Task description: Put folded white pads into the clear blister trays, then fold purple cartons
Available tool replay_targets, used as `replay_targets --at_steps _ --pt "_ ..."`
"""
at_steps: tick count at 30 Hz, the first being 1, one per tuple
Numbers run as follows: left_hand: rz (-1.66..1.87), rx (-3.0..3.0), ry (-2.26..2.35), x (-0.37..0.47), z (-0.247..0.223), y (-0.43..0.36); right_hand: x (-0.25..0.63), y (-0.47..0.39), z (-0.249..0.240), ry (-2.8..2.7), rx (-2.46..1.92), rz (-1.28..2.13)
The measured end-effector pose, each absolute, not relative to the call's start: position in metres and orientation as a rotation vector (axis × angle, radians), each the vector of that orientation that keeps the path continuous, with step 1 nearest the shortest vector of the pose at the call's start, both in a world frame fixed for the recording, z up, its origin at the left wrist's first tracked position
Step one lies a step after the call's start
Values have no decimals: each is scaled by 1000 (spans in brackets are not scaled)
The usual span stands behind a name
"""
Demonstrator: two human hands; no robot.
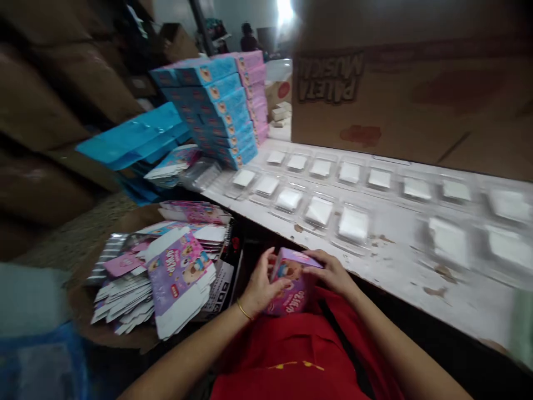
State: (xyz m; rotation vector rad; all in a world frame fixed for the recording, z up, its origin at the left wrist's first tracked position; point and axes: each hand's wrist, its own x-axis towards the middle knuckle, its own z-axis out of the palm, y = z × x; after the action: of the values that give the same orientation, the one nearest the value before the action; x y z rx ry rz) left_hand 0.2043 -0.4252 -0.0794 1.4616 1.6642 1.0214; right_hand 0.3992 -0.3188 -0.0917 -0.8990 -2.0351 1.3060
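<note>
A purple printed carton (291, 278) with a cartoon bear is held close against my red apron, below the table's front edge. My left hand (262, 286) wraps its left side, thumb across the printed front. On the upper right of the carton, my right hand (328, 269) grips the top end. Whether the carton has anything inside cannot be seen. Just left of my left hand lies a heap of flattened cartons (179, 272) in the same purple print, white insides showing. Beyond my hands, clear plastic trays with white packets (320, 211) stand in two rows.
A white table (387, 261) with worn patches runs across to the right. Blue boxes (225, 111) and pink boxes (255, 91) are stacked at its far left. A large brown carton (400, 100) stands along the back. Clear empty trays (202, 173) sit stacked near the left end.
</note>
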Motion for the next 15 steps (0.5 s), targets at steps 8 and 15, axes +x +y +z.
replay_targets --at_steps 8,15 --pt "1163 1309 1900 116 -47 -418 394 -331 -68 -1440 -1028 1696" --pt "958 1080 2401 -39 -36 -449 467 -325 -111 -1383 -1406 1576"
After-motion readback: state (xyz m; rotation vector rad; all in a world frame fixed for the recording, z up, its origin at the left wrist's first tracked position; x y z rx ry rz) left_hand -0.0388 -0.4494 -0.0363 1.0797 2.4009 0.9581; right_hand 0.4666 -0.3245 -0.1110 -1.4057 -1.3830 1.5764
